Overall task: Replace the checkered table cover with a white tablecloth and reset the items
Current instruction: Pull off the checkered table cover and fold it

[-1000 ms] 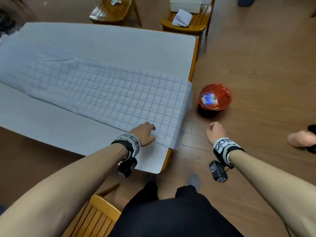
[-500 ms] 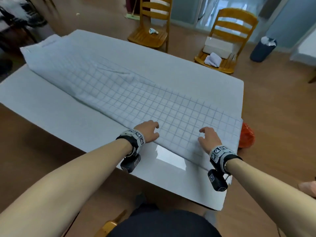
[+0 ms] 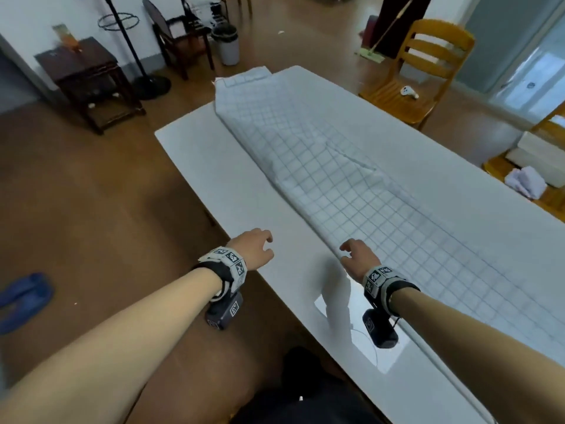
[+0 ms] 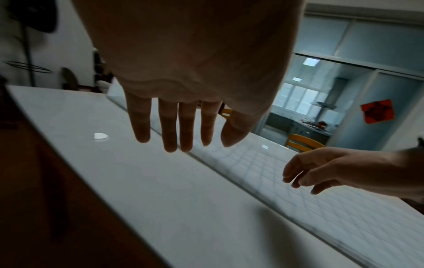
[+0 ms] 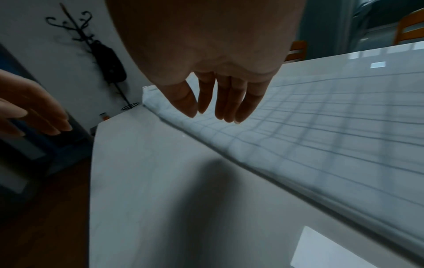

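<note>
Head view: left hand [image 3: 255,249], right hand [image 3: 357,260] loose, empty, above checkered cover [image 3: 351,191].

Checkered cover [image 3: 351,185] cut off at right edge, head view. Small white object [image 3: 409,92] on wooden chair [image 3: 428,53] too small to identify. Wrist views motion-blurred.

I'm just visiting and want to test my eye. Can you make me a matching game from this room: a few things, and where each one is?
Things:
1. checkered cloth
2. white box
3. blue slipper
4. dustbin

Places:
A. on the floor, left of the table
B. by the far wall
C. folded along the tabletop
D. on a wooden chair

Pairs: 1-C, 2-D, 3-A, 4-B
</note>
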Demonstrator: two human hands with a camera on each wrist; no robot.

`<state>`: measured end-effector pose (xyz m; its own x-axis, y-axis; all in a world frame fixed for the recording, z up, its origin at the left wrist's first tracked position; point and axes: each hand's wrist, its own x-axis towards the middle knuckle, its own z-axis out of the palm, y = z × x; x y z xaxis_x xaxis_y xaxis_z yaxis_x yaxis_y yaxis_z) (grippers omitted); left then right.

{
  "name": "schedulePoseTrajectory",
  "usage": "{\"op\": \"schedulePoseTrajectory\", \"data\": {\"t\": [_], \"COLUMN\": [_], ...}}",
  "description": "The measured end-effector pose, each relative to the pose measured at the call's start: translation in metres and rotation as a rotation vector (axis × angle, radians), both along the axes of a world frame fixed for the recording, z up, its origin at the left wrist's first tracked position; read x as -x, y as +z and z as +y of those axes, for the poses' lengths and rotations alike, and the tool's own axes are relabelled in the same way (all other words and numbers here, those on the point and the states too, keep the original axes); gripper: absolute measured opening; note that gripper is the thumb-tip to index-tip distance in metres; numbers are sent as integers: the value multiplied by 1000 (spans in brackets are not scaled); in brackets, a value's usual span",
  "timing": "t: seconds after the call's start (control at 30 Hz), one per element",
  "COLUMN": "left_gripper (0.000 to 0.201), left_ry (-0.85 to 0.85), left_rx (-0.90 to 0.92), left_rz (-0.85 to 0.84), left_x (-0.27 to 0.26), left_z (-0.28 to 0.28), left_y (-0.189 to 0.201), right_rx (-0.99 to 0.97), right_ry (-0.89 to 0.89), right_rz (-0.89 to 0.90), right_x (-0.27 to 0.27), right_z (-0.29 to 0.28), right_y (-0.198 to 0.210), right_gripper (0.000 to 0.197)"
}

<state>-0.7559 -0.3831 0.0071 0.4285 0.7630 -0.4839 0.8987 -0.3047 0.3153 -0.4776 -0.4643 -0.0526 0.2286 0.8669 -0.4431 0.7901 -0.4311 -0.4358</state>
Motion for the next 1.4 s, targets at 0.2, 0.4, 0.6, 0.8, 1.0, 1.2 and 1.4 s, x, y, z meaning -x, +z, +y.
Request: {"op": "schedulePoseTrajectory", "data": {"t": [0.2,0.4,0.6,0.8,1.0,1.2,1.4], "left_gripper": [40,39,38,35,38,38,36], "left_ry": [175,229,196,159,-24,-315,-640], "left_rx": [1,30,110,112,193,178,177], "left_rz": [35,54,96,113,152,105,52], "left_x": [91,126,140,153,133,84,72], "left_z": [58,156,243,314,378,449,493], "left_y": [2,-1,2,-4,-33,-58,-70], "right_rx": [-21,-55,1,110,205,261,384], "right_ry": [178,222,127,103,129,-79,-389], "right_rz": [19,-72,-232,-324,-382,-352,-345], "right_x": [82,127,133,134,129,139,176], "right_z": [113,240,337,376,385,363,308], "right_y": [-16,-29,-43,-60,-58,-51,-46], "right_gripper": [41,48,64,59,32,24,23]}}
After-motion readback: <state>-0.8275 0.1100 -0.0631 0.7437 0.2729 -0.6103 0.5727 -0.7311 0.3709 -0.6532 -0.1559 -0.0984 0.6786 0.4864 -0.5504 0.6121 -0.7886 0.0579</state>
